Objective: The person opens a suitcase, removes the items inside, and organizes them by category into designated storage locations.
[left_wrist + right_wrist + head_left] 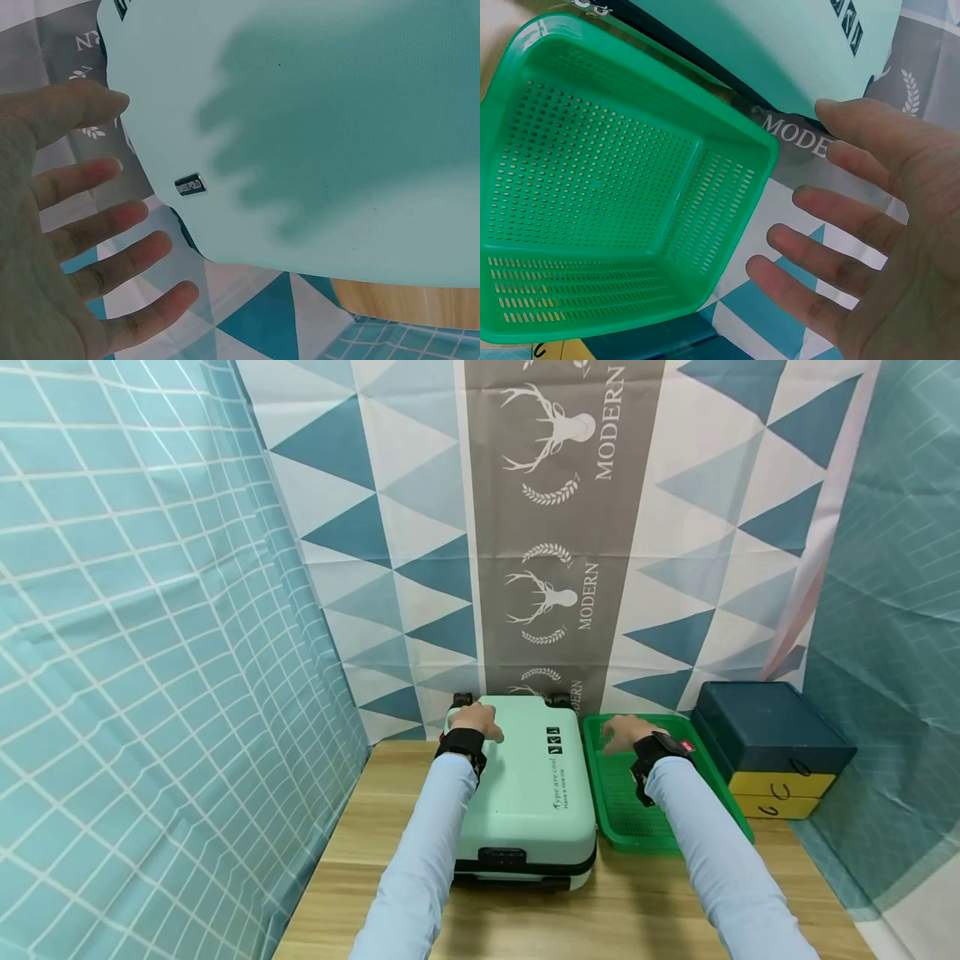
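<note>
A mint-green suitcase (517, 785) lies flat on the wooden table, its black zip edge and latch toward the near side. Over its upper left part hovers my left hand (477, 720), fingers spread and holding nothing; its shadow falls on the shell in the left wrist view, where a small dark label (190, 184) shows. My right hand (628, 732) is above the far part of a green perforated plastic basket (592, 172) to the right of the suitcase. Its fingers (847, 206) are extended and apart, with nothing between them. The basket's inside shows only its holed floor and slotted walls.
Dark blue and yellow stacked boxes (772, 743) stand right of the basket, near the table's right side. A patterned curtain (420, 527) hangs behind, and a blue tiled-print sheet (135, 635) borders the left. Bare wood (375, 843) shows left of the suitcase.
</note>
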Tool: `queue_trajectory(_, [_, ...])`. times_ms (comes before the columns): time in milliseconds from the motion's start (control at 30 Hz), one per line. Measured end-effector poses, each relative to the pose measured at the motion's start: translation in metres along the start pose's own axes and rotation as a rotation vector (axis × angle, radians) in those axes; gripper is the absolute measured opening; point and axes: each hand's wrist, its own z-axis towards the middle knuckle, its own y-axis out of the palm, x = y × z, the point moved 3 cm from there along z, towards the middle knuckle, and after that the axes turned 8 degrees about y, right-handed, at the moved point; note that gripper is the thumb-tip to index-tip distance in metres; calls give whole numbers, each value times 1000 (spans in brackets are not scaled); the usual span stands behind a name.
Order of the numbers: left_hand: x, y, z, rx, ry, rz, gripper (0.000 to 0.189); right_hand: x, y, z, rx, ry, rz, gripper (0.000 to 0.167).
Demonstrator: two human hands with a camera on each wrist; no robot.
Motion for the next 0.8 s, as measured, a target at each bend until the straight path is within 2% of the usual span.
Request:
queue_trajectory(100, [1, 1, -1, 14, 8, 1, 46, 2, 1, 0, -11, 18, 5, 47])
queue_trajectory(133, [4, -2, -7, 10, 1, -1, 44, 3, 2, -1, -11, 17, 6, 46])
queue_trajectory(233, [3, 0, -10, 52, 34, 31, 39, 3, 4, -1, 2, -7, 2, 41])
queue_trajectory(433, [1, 11, -15, 212, 170, 94, 31, -3, 16, 7, 108, -128, -21, 31])
queue_trajectory(533, [3, 24, -20, 303, 262, 128, 29, -5, 31, 10, 196, -164, -10, 32])
queue_trajectory(633, [8, 43, -27, 413, 359, 167, 29, -8, 48, 5, 292, -210, 8, 34])
queue_trajectory(800, [21, 77, -45, 550, 476, 219, 32, -18, 74, -15, 484, -403, 52, 38])
